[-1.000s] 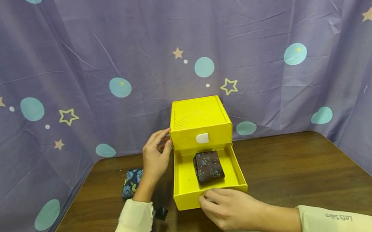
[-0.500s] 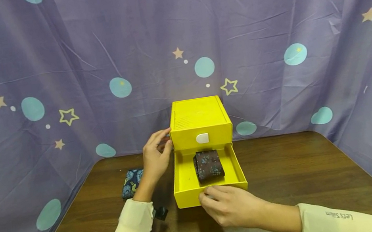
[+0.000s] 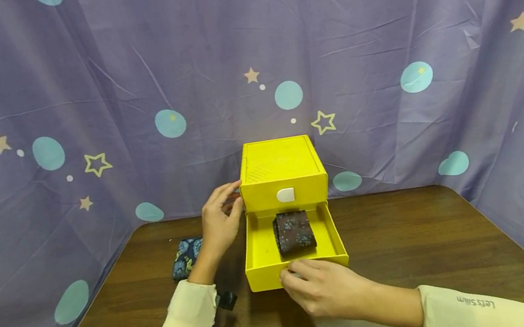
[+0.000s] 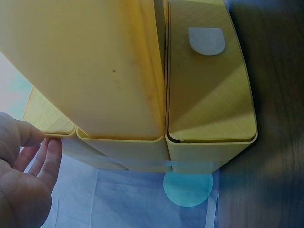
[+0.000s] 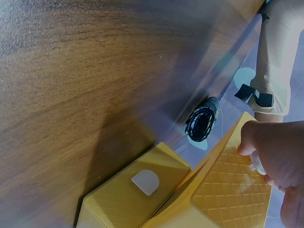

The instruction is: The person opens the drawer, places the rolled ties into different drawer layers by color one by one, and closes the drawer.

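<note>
A yellow drawer cabinet (image 3: pixel 279 160) stands on the table with its middle drawer (image 3: pixel 260 248) pulled out. Inside that drawer lies a rolled dark brown necktie (image 3: pixel 295 232) with small blue flowers. My right hand (image 3: pixel 329 289) is at the drawer's front, thumb and fingers pinching its white handle (image 5: pixel 257 162). At the cabinet's left side, my left hand (image 3: pixel 220 220) rests with fairly straight fingertips against the front edge near the top drawer (image 4: pixel 47 111). A rolled navy necktie (image 3: pixel 186 258) with a blue and yellow pattern lies left of the cabinet, partly behind the left wrist.
The lower drawer (image 5: pixel 137 187) is closed beneath the pulled-out one, its white handle (image 4: pixel 207 41) showing. A brown wooden table (image 3: pixel 406 243) bears everything. Behind the cabinet hangs a purple curtain (image 3: pixel 349 32) with stars and dots.
The middle drawer has slid in slightly toward the cabinet, its brown necktie and my right hand moving with it. My left hand has stayed at the cabinet's side.
</note>
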Motion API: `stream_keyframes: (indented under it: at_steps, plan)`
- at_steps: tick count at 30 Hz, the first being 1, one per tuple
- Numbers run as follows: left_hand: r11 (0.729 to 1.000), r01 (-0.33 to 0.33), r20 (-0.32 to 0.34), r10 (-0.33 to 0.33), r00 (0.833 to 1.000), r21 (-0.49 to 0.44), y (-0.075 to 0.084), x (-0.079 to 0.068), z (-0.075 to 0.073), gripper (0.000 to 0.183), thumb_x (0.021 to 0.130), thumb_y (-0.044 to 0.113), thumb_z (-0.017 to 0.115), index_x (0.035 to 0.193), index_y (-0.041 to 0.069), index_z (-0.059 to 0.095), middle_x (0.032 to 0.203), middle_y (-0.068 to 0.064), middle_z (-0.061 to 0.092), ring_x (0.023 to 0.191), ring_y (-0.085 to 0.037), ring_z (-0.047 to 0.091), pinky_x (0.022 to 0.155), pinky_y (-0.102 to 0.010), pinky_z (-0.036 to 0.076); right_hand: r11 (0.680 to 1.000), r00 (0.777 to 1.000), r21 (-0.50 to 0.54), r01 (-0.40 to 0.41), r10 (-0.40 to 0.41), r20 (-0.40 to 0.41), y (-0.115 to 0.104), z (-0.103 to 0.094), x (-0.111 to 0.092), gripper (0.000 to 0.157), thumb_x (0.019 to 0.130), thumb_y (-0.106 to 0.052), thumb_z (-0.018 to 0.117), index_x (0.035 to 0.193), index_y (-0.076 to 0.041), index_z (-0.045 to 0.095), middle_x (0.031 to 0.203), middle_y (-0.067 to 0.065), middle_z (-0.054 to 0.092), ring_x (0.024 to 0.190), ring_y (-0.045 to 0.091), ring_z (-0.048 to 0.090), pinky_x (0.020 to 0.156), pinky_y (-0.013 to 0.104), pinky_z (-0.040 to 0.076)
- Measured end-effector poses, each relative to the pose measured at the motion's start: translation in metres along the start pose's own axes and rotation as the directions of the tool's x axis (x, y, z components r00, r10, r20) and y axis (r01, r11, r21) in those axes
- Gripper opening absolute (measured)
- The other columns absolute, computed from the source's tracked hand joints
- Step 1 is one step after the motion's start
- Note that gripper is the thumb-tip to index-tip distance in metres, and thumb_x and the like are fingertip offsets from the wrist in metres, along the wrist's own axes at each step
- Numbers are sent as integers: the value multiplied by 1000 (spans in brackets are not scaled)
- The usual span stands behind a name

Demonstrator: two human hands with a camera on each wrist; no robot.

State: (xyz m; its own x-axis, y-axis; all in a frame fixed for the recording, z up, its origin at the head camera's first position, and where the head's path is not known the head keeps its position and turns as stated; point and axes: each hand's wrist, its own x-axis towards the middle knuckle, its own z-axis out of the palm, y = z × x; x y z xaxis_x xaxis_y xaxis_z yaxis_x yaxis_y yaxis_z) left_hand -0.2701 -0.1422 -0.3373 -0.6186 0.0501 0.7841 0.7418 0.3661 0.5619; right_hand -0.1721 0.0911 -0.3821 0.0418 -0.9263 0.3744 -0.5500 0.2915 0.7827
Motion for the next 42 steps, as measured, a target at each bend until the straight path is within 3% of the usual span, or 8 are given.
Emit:
stream_keyframes:
  at_steps: [14,27,34,42]
  plan:
    - [1000,5,7,-5,1000,1,0,0,-1,36,94,-16,61,129,-10,65,125,-26,62,104,-41,67,83,-51,62,1000,1000,-13,-10,9,-19,5,8,-1,47,104,9,30,104,-4,74,105,8,61,87,20,56,76,24,57]
    - [1000,6,2,-6,1000,-5,-1,1,-1,36,93,-17,61,129,-10,66,125,-25,62,104,-38,68,83,-47,62,999,999,1,-33,33,4,10,14,-1,46,105,8,31,108,-6,75,108,8,62,91,22,56,77,24,56]
    - [1000,19,23,-19,1000,-7,-37,1,1,38,98,-4,64,134,6,68,129,-11,64,108,-25,69,87,-32,62,999,999,-17,-35,36,19,13,17,0,47,106,9,31,108,-7,75,108,8,61,91,23,56,76,22,56]
    - [1000,8,18,-8,1000,4,-37,0,2,38,97,-4,65,134,5,68,128,-12,64,107,-26,69,87,-29,61,999,999,1,-46,46,22,15,22,0,48,106,9,29,107,-5,75,106,9,60,91,23,55,76,23,56]
